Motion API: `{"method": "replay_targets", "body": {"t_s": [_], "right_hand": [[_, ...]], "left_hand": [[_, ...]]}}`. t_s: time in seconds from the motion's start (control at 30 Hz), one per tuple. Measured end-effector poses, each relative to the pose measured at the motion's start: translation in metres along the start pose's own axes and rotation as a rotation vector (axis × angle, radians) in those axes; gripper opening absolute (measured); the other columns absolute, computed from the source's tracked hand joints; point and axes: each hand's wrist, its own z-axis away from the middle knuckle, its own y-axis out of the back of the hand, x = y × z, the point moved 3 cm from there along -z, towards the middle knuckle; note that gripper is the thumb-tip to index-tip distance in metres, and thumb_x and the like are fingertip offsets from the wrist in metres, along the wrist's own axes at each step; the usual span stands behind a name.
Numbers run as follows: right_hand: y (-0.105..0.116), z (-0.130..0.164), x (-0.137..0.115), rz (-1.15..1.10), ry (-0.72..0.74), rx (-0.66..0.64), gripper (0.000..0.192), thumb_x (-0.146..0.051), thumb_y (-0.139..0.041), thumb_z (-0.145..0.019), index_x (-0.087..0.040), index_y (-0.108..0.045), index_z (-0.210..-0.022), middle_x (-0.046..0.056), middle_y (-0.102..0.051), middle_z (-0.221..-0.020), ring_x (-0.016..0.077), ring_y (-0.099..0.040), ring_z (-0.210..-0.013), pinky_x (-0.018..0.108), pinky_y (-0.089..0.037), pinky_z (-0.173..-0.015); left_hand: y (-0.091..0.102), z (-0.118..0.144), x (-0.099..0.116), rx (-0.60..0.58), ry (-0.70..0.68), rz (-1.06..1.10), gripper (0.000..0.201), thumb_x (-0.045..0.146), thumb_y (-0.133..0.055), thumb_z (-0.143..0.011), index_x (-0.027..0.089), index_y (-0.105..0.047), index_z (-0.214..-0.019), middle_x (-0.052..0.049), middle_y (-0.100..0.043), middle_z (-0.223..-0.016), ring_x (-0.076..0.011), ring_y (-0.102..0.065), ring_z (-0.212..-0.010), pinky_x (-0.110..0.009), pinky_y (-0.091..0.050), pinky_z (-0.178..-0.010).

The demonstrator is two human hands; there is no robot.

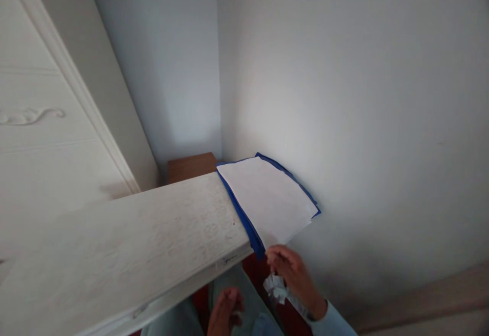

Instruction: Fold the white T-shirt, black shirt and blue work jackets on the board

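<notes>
A stack of white paper sheets (271, 193) lies over a blue sheet (244, 218) at the right end of a white tabletop, against the wall. My right hand (293, 272) is at the near corner of the white paper, with its fingertips closed on that corner. Just below this hand shows a crumpled white piece (275, 287); whether the hand touches it, I cannot tell. Low in the view, in front of the table edge, my left hand (226, 311) has its fingers curled in, and nothing shows in them.
The white table (153, 244) stretches to the left, its top marked and worn. A white cabinet (53, 162) with a carved ornament stands behind it. Beyond the table's far edge is a brown wooden piece (191, 166). A grey wall (362, 122) closes off the right side.
</notes>
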Motion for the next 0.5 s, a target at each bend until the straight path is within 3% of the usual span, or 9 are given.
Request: {"method": "replay_targets", "body": {"t_s": [0.07,0.13,0.23,0.3,0.37,0.5], "right_hand": [[0.051,-0.017,-0.001,-0.097,-0.008,0.313,0.038,-0.055,-0.059,-0.087,-0.019,-0.068,-0.092,0.001,-0.062,-0.071,0.015,-0.055,-0.064,0.028,-0.044,-0.062],[0.099,-0.027,0.008,-0.138,0.002,0.614,0.044,-0.058,-0.063,-0.082,-0.018,-0.068,-0.098,0.004,-0.066,-0.082,0.0176,-0.058,-0.074,0.03,-0.046,-0.066],[0.151,-0.035,0.038,-0.184,-0.107,0.862,0.05,-0.058,-0.071,-0.069,-0.018,-0.066,-0.1,0.007,-0.067,-0.101,0.0222,-0.06,-0.093,0.033,-0.048,-0.074],[0.167,-0.037,0.062,-0.258,-0.235,0.912,0.047,-0.051,-0.076,-0.063,-0.021,-0.064,-0.098,0.004,-0.065,-0.107,0.0215,-0.06,-0.1,0.031,-0.049,-0.078],[0.171,-0.039,0.082,-0.365,-0.343,0.871,0.042,-0.044,-0.08,-0.061,-0.024,-0.062,-0.094,0.001,-0.066,-0.105,0.0189,-0.061,-0.101,0.029,-0.052,-0.08],[0.157,-0.05,0.1,-0.725,-0.475,0.529,0.031,-0.043,-0.079,-0.07,-0.025,-0.061,-0.086,0.0,-0.068,-0.086,0.0188,-0.066,-0.087,0.036,-0.058,-0.081]], "left_hand": [[-0.02,-0.023,0.02,-0.012,-0.131,0.045,0.06,0.063,-0.084,-0.053,0.022,-0.072,-0.095,-0.012,-0.071,-0.113,-0.0356,-0.062,-0.117,-0.038,-0.057,-0.081],[-0.043,-0.037,0.038,-0.016,-0.183,0.114,0.063,0.059,-0.084,-0.054,0.02,-0.07,-0.101,-0.013,-0.069,-0.123,-0.0353,-0.058,-0.124,-0.04,-0.053,-0.094],[-0.083,-0.042,0.056,-0.147,-0.154,0.254,0.053,0.05,-0.083,-0.063,0.02,-0.07,-0.104,-0.013,-0.066,-0.13,-0.0332,-0.056,-0.128,-0.042,-0.047,-0.105],[-0.108,-0.037,0.063,-0.258,-0.123,0.348,0.046,0.044,-0.084,-0.067,0.019,-0.07,-0.103,-0.012,-0.069,-0.126,-0.0309,-0.061,-0.123,-0.041,-0.049,-0.104],[-0.126,-0.031,0.068,-0.281,-0.098,0.424,0.042,0.04,-0.085,-0.067,0.017,-0.071,-0.101,-0.012,-0.073,-0.115,-0.0292,-0.067,-0.113,-0.039,-0.053,-0.1],[-0.143,-0.025,0.073,-0.182,-0.032,0.488,0.039,0.03,-0.087,-0.065,0.016,-0.072,-0.098,-0.01,-0.077,-0.102,-0.0276,-0.073,-0.097,-0.038,-0.059,-0.089]]}}
